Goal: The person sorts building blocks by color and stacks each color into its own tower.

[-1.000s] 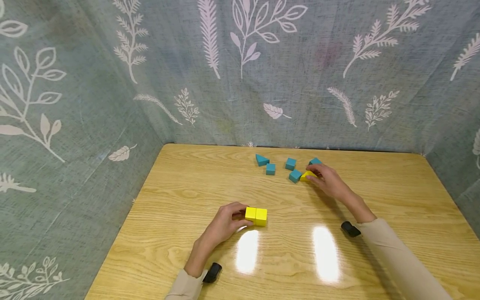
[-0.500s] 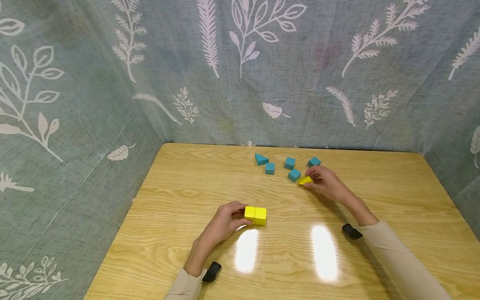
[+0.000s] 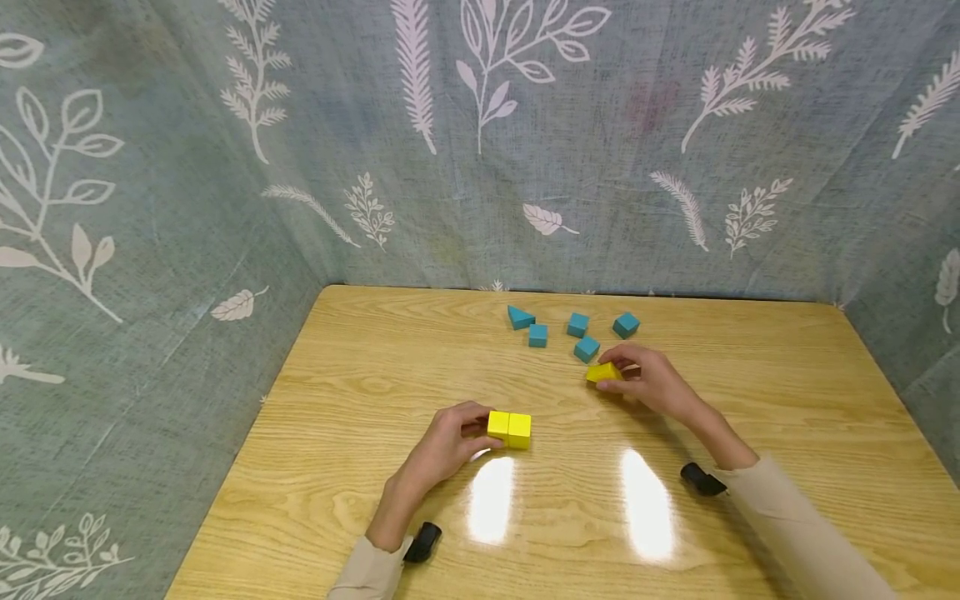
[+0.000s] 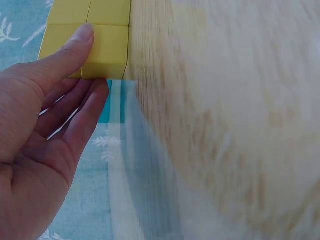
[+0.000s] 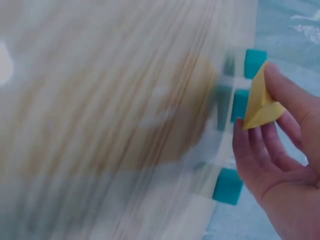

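Observation:
Near the middle of the table, my left hand [image 3: 442,446] holds a group of yellow cube blocks [image 3: 519,425], thumb on the near side and fingers behind. In the left wrist view the yellow blocks [image 4: 107,42] stand two wide and two high, pressed together. To the right and farther back, my right hand [image 3: 656,383] pinches a yellow triangular block [image 3: 602,374] between thumb and fingers. The right wrist view shows the triangular block's [image 5: 259,105] slanted face, with its far side hidden by the hand.
Several teal cubes [image 3: 537,336] lie scattered at the back of the wooden table [image 3: 390,358], beside a teal triangular block [image 3: 520,317]. One teal cube [image 3: 587,348] is just behind the right hand's block. A patterned grey-green cloth [image 3: 450,225] hangs behind and beside the table.
My right hand has drawn the yellow triangular block toward me and slightly left, away from the teal cubes. The left hand has stayed in place on the yellow cubes.

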Action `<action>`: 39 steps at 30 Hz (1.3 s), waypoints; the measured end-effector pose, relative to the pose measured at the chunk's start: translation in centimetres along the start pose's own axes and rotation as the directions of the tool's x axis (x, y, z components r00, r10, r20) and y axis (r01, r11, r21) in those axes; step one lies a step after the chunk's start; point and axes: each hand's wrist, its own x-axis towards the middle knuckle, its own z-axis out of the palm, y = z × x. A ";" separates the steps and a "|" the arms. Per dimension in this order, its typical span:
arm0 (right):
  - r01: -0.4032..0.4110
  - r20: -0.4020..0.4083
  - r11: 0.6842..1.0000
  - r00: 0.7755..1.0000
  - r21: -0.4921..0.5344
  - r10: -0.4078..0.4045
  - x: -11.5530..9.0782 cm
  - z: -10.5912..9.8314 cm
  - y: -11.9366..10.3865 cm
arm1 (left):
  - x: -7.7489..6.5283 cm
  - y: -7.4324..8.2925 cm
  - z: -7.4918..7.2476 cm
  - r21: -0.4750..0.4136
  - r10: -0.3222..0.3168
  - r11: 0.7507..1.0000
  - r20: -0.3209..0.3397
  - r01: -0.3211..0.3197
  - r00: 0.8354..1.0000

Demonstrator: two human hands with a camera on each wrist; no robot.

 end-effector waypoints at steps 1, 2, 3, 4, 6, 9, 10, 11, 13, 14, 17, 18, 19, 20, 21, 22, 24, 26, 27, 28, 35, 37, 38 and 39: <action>-0.002 0.000 1.000 1.000 0.007 0.002 -0.1 0.1 -0.2 | 0.0 0.0 0.0 0.001 0.002 1.000 -0.001 -0.002 1.000; -0.005 -0.001 1.000 1.000 0.015 0.005 -0.2 0.2 -0.3 | 0.0 0.0 0.0 0.003 0.006 1.000 -0.002 -0.006 1.000; -0.005 -0.002 1.000 1.000 0.021 0.005 -0.3 0.2 -0.5 | 0.0 0.0 0.0 0.005 0.010 1.000 -0.003 -0.010 1.000; -0.001 -0.006 1.000 1.000 0.028 0.001 -0.4 0.3 -0.7 | 0.1 0.0 0.0 0.005 0.012 1.000 -0.002 -0.012 1.000; 0.007 -0.009 0.999 1.000 0.047 -0.006 -0.7 0.4 -1.0 | 0.1 -0.1 0.0 0.006 0.019 1.000 -0.003 -0.019 1.000; 0.023 -0.011 0.997 1.000 0.072 -0.022 -1.0 0.6 -1.8 | 0.1 -0.2 0.0 0.008 0.023 1.000 -0.002 -0.023 1.000; 0.026 -0.012 0.997 1.000 0.079 -0.026 -1.1 0.7 -2.0 | 0.1 -0.2 0.0 0.007 0.024 1.000 -0.001 -0.023 1.000; 0.031 -0.012 0.996 0.999 0.085 -0.030 -1.1 0.7 -2.3 | 0.1 -0.2 0.0 0.006 0.024 1.000 -0.001 -0.024 1.000; 0.039 -0.013 0.995 0.999 0.096 -0.038 -1.2 0.9 -2.8 | 0.1 -0.2 0.0 0.004 0.020 1.000 0.001 -0.020 1.000; 0.045 -0.014 0.994 0.999 0.102 -0.043 -1.3 1.0 -3.1 | 0.1 -0.2 0.0 0.002 0.018 1.000 0.001 -0.018 1.000; 0.069 -0.013 0.991 0.998 0.113 -0.068 -1.3 1.4 -3.8 | 0.1 -0.2 0.0 -0.001 0.012 1.000 0.000 -0.012 1.000; 0.080 -0.012 0.990 0.997 0.119 -0.079 -1.3 1.5 -4.1 | 0.0 -0.3 0.1 0.001 0.010 1.000 0.000 -0.010 1.000; 0.093 -0.012 0.988 0.996 0.124 -0.092 -1.3 1.7 -4.3 | 0.0 -0.3 0.1 0.003 0.009 1.000 -0.001 -0.009 1.000; 0.106 -0.012 0.986 0.994 0.126 -0.105 -1.3 1.9 -4.6 | 0.0 -0.3 0.1 0.002 0.007 1.000 -0.002 -0.007 1.000; 0.119 -0.014 0.985 0.993 0.128 -0.119 -1.3 2.0 -4.8 | 0.0 -0.3 0.1 0.006 0.006 1.000 -0.003 -0.006 1.000; 0.125 -0.013 0.983 0.992 0.133 -0.125 -1.3 2.2 -5.0 | 0.0 -0.3 0.1 0.006 0.005 1.000 -0.004 -0.005 1.000; 0.142 -0.013 0.980 0.990 0.141 -0.141 -1.3 2.6 -5.5 | 0.0 -0.4 0.1 0.011 0.011 1.000 -0.005 -0.011 1.000; 0.149 -0.009 0.979 0.989 0.139 -0.150 -1.3 3.0 -6.0 | 0.0 -0.3 0.1 0.013 0.015 1.000 -0.005 -0.015 1.000; 0.153 -0.007 0.978 0.988 0.141 -0.153 -1.2 3.2 -6.2 | 0.0 -0.3 0.1 0.018 0.018 1.000 -0.005 -0.018 1.000; 0.156 -0.005 0.977 0.988 0.145 -0.157 -1.2 3.4 -6.4 | 0.0 -0.3 0.1 0.017 0.020 1.000 -0.005 -0.020 1.000; 0.187 0.009 0.968 0.982 0.168 -0.191 -0.9 4.9 -7.5 | 0.1 -0.5 0.1 0.012 0.017 1.000 -0.006 -0.017 1.000; 0.187 0.012 0.968 0.981 0.169 -0.192 -0.9 5.3 -7.7 | 0.1 -0.5 0.1 0.009 0.018 1.000 -0.004 -0.018 1.000; 0.194 0.011 0.967 0.980 0.167 -0.199 -0.9 5.5 -7.8 | 0.1 -0.5 0.1 0.008 0.019 1.000 -0.003 -0.019 1.000; 0.196 0.011 0.967 0.980 0.164 -0.201 -0.8 5.8 -8.0 | 0.1 -0.5 0.1 0.007 0.018 1.000 -0.001 -0.018 1.000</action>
